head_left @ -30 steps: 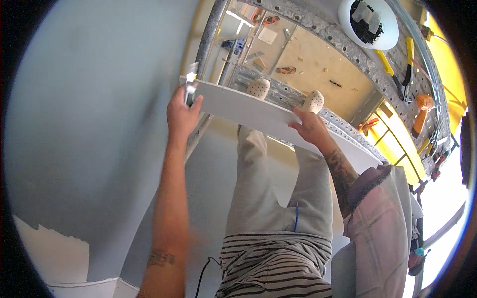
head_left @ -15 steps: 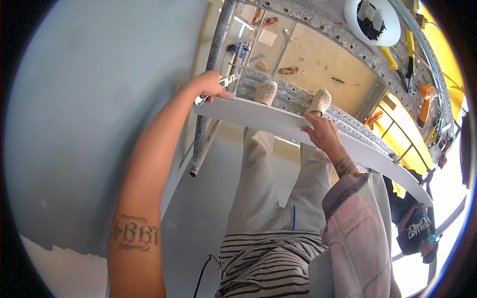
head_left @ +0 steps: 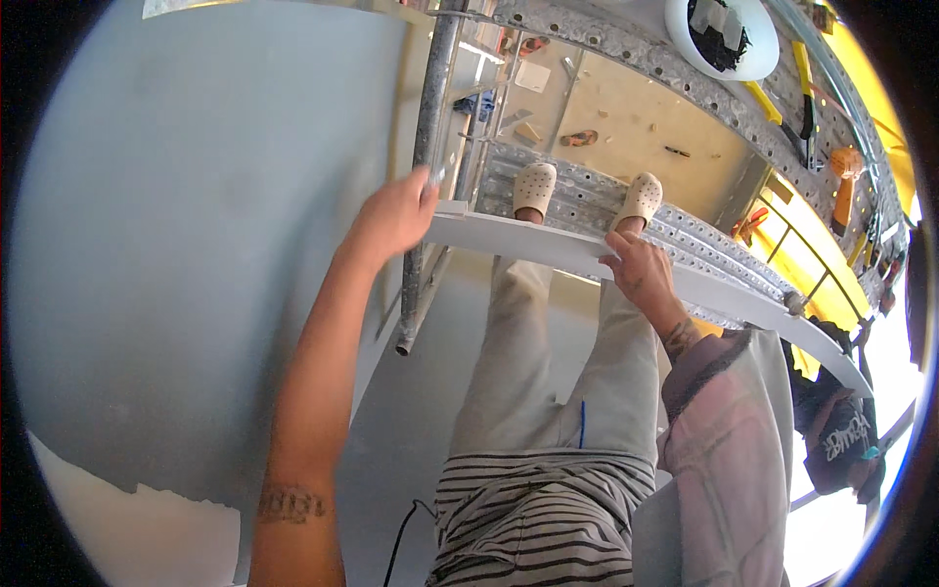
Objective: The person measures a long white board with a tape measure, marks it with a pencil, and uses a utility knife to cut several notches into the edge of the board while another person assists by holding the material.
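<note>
A long, thin white board strip (head_left: 528, 238) runs across in front of my legs, from the scaffold post at left to the far right. My right hand (head_left: 641, 272) is closed on its upper edge near the middle, thumb and fingers pinching it. At the strip's left end, my left hand (head_left: 396, 215) is closed, and a small greyish tip shows beyond its fingers. What it holds is mostly hidden and blurred. A small flat white piece (head_left: 451, 207) sits against the strip's left end, next to that hand.
A grey-blue wall (head_left: 196, 245) fills the left, beside a metal scaffold post (head_left: 428, 127). My feet in beige clogs stand on a perforated metal plank (head_left: 582, 186). A white bucket (head_left: 758, 54), yellow-handled cutters (head_left: 804, 98) and an orange-handled tool (head_left: 843, 191) lie on the upper platform.
My left hand has drawn toward me and turned, so the light-coloured tool it showed is now mostly hidden. The view has shifted slightly; my right hand keeps its hold on the strip.
</note>
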A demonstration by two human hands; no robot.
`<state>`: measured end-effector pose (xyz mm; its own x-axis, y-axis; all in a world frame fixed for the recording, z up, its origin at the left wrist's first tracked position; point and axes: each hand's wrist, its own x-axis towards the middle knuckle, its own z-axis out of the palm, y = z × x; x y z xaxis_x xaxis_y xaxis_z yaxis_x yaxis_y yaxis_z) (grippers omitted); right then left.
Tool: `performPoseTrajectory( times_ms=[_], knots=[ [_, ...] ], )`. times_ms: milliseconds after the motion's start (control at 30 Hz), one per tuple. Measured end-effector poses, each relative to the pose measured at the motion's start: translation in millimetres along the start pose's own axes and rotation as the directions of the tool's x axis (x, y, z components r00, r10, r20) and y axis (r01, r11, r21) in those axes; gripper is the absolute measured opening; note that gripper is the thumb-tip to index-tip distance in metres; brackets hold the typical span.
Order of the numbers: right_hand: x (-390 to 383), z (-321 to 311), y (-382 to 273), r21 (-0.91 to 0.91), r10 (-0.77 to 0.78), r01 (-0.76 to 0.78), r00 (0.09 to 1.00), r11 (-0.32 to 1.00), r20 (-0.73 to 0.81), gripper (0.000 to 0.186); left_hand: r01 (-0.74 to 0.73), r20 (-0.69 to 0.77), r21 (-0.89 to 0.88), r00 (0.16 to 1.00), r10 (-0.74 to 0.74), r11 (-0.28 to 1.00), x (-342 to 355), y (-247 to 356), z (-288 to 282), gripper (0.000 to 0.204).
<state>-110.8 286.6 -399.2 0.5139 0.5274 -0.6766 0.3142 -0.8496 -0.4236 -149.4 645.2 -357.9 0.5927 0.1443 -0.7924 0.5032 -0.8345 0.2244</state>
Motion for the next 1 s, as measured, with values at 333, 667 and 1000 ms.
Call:
performPoseTrajectory(
  times_ms=[333, 667, 1000],
  knots=[
    [1, 15, 7, 0.08, -0.058, 0.062, 0.997, 0.995, -0.042, 0.025, -0.177, -0.07, 0.227, 0.978, 0.197, 0.958, -37, -16, -3, 0.02],
    [-2, 16, 14, 0.17, -0.121, 0.142, 0.984, 0.975, -0.128, 0.022, -0.363, 0.521, 0.492, 0.851, 0.067, 0.791, 31, 42, -37, 0.025],
    [1, 32, 5, 0.199, -0.108, 0.116, 0.993, 0.973, -0.051, 0.019, -0.405, 0.457, 0.665, 0.885, 0.088, 0.628, -4, 13, 3, 0.013]
  ],
)
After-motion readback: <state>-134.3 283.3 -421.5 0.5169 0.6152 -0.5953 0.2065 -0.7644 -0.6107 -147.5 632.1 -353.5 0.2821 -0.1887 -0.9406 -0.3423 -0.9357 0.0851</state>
